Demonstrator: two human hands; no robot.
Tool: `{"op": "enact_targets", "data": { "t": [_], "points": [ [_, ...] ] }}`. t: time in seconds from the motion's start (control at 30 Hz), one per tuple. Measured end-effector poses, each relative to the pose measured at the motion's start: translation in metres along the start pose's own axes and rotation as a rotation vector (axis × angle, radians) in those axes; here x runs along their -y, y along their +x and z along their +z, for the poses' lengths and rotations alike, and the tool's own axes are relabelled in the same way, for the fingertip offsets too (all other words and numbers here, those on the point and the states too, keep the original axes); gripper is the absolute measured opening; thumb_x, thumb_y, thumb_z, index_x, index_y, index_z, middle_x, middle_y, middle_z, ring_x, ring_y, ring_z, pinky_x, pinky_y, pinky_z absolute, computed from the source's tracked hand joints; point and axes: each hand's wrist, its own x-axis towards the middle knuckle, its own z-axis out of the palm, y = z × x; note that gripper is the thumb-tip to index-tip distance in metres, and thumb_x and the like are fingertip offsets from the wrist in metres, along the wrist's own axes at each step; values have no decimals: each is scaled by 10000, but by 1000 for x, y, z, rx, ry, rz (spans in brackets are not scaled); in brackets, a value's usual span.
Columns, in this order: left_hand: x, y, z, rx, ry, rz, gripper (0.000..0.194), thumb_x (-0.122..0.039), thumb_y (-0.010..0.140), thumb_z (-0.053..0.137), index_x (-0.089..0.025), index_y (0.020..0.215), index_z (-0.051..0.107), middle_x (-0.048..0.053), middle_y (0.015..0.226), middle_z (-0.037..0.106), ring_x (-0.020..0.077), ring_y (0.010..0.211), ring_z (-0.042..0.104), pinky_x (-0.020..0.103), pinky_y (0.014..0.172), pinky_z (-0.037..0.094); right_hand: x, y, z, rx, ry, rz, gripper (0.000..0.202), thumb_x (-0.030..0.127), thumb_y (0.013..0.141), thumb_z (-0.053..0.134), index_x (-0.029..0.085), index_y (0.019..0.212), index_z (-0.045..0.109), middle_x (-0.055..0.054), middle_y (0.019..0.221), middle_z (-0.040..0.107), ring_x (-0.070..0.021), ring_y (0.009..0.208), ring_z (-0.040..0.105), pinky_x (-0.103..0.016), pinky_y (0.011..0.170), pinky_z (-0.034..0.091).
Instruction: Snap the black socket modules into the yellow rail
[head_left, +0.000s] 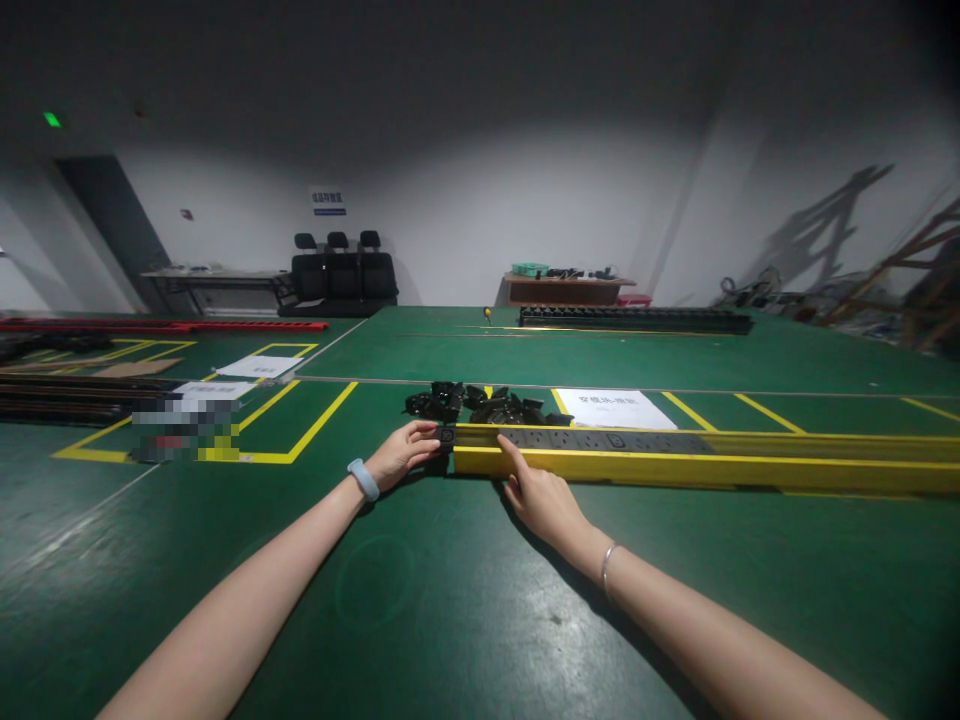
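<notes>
Left hand (409, 452): thumb and fingers nearly closed, pinching a small black module (447, 437) at the left end of the yellow channel (675, 469). Right hand (546, 502): index finger out, reaching into the channel near that end, other fingers curled by the front wall; can't tell if it grips the wall. Channel lies lengthwise on the green tabletop (450, 620), running off right, dark socket strip (585, 440) inside. Just behind: pile of glossy black parts (514, 408), white paper sign (619, 408). Tabletop is shiny, seamed, marked with yellow tape. Left side: red rails (255, 327), dark bars (67, 398). Far side: black slotted rack (634, 319). Room: pale wall (465, 220), dim above; black three-seat bench (343, 275), brown table (570, 291) with green basket (530, 269).
</notes>
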Motion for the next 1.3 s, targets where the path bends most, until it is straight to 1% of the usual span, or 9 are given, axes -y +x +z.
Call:
{"op": "enact_targets", "data": {
  "t": [0.27, 0.47, 0.57, 0.67, 0.8, 0.97, 1.13, 1.3],
  "points": [
    [3, 1, 0, 40, 37, 42, 432, -254, 694, 732, -181, 1094, 586, 92, 1191, 554, 187, 1061, 567, 364, 978, 419, -1, -1, 1, -30, 4, -9, 657, 235, 892, 384, 213, 1464, 61, -36, 764, 692, -209, 684, 664, -265, 598, 416],
    [4, 1, 4, 51, 49, 47, 483, -276, 704, 724, -186, 1147, 557, 71, 1032, 628, 161, 966, 608, 351, 928, 445, -1, -1, 2, -34, 20, -17, 647, 233, 892, 380, 205, 1460, 72, -42, 762, 690, -215, 680, 664, -270, 599, 419],
    [3, 0, 6, 71, 64, 56, 479, -288, 714, 716, -168, 1141, 534, 98, 1054, 646, 181, 982, 615, 367, 917, 449, -1, -1, 4, -40, 32, 24, 650, 250, 891, 380, 154, 1451, 64, -60, 748, 685, -229, 657, 662, -279, 586, 421],
    [2, -1, 7, 109, 75, 63, 472, -304, 715, 713, -148, 1121, 529, 134, 1111, 644, 213, 1047, 599, 400, 950, 425, -1, 0, 7, -51, 56, 74, 588, 260, 901, 352, 87, 1414, 123, -80, 729, 673, -234, 637, 655, -286, 581, 423],
    [1, -3, 11, 162, 101, 61, 475, -333, 721, 705, -147, 1120, 527, 153, 1178, 622, 231, 1098, 578, 433, 992, 387, -1, 1, 9, -64, 73, 83, 524, 241, 903, 346, 88, 1374, 174, -73, 729, 662, -220, 634, 651, -274, 586, 421],
    [-4, -7, 16, 246, 188, 83, 467, -329, 743, 681, -168, 1155, 530, 136, 1254, 577, 225, 1169, 529, 414, 1029, 356, 0, 1, 8, -59, 76, 89, 522, 239, 902, 351, 88, 1368, 170, -70, 724, 659, -207, 621, 644, -262, 581, 415],
    [-8, -10, 20, 297, 327, 131, 385, -336, 770, 644, -181, 1116, 581, 102, 1239, 580, 215, 1163, 525, 382, 1022, 363, 0, 0, 8, -62, 82, 84, 517, 242, 903, 351, 90, 1364, 175, -70, 729, 661, -209, 623, 647, -265, 587, 415],
    [-7, -8, 20, 328, 467, 134, 450, -368, 771, 630, -203, 1186, 574, 84, 1275, 562, 226, 1190, 498, 390, 1032, 350, -2, 1, 11, -75, 77, 68, 529, 241, 898, 349, 88, 1371, 168, -73, 736, 661, -222, 632, 652, -271, 581, 416]
  ]
}}
